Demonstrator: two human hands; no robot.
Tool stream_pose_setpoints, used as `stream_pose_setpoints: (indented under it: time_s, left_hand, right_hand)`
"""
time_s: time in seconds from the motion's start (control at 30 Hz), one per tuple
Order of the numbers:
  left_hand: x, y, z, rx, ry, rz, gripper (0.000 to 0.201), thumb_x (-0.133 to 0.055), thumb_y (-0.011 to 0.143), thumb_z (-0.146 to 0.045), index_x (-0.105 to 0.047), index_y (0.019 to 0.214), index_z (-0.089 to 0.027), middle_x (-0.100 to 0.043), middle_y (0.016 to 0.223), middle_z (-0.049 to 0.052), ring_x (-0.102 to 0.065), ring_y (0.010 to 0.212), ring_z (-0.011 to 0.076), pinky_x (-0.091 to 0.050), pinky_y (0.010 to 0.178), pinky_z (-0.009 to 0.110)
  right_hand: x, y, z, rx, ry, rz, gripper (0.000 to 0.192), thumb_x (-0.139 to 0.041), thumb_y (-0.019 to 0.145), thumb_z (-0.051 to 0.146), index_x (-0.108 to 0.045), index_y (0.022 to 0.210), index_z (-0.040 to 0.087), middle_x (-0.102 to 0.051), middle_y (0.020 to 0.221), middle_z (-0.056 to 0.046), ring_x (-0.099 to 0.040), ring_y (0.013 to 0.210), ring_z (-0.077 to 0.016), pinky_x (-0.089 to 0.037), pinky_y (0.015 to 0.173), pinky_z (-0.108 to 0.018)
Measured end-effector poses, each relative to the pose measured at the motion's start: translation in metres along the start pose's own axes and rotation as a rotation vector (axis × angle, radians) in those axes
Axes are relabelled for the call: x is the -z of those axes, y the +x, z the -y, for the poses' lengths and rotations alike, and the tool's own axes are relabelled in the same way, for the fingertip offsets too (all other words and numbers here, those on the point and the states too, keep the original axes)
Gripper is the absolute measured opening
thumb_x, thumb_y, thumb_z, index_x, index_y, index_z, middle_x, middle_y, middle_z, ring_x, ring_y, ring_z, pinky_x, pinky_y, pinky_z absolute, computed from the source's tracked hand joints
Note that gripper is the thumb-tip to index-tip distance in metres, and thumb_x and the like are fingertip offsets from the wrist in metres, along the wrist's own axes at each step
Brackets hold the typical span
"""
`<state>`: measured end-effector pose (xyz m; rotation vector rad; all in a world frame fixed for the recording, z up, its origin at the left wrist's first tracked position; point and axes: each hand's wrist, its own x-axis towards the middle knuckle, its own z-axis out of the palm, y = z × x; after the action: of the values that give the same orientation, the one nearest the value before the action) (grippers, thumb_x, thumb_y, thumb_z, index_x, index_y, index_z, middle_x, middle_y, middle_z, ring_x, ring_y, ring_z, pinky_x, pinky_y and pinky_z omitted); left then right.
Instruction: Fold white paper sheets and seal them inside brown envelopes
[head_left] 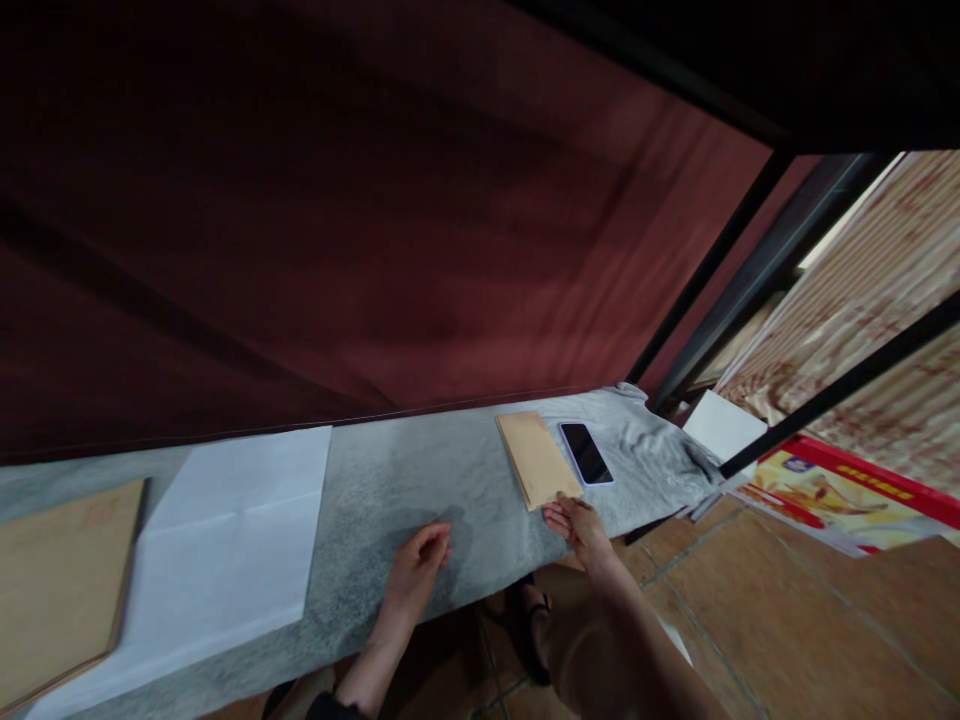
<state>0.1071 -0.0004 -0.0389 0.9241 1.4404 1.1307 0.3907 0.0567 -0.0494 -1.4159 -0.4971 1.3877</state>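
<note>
Right hand (576,525) nearest, fingers loosely spread, fingertips touching near end of tan envelope (538,459) on grey-covered table (420,480), left hand (417,568) loosely curled, empty, resting on cloth, black phone (586,452) just beside envelope, white paper (232,530) well left.

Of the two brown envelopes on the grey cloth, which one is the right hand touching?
The small brown envelope beside the black phone: the right hand touches its near end. The large brown envelope lies far left, beyond the white paper.
</note>
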Motion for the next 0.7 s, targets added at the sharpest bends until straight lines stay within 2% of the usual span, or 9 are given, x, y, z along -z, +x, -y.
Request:
stream_pose_setpoints:
  time_s: [0.43, 0.7]
  left_hand:
    - [-0.002, 0.002, 0.009, -0.023, 0.033, 0.021, 0.051, -0.067, 0.064, -0.061, -0.072, 0.091, -0.018, -0.075, 0.083, 0.009, -0.073, 0.077, 0.0265, -0.058, 0.072, 0.039]
    - [-0.002, 0.003, 0.011, -0.028, 0.055, 0.025, 0.049, -0.065, 0.065, -0.059, -0.071, 0.091, -0.019, -0.075, 0.085, 0.008, -0.072, 0.078, 0.0260, -0.057, 0.073, 0.039]
  right_hand:
    - [-0.001, -0.001, 0.003, -0.036, -0.033, 0.015, 0.015, -0.069, 0.089, 0.024, -0.064, 0.076, 0.017, -0.077, 0.071, -0.008, -0.069, 0.052, -0.0136, -0.058, 0.052, -0.020]
    - [0.002, -0.002, 0.004, -0.053, -0.046, 0.031, 0.015, -0.071, 0.086, 0.028, -0.067, 0.079, 0.015, -0.077, 0.074, -0.009, -0.069, 0.052, -0.0139, -0.058, 0.052, -0.021]
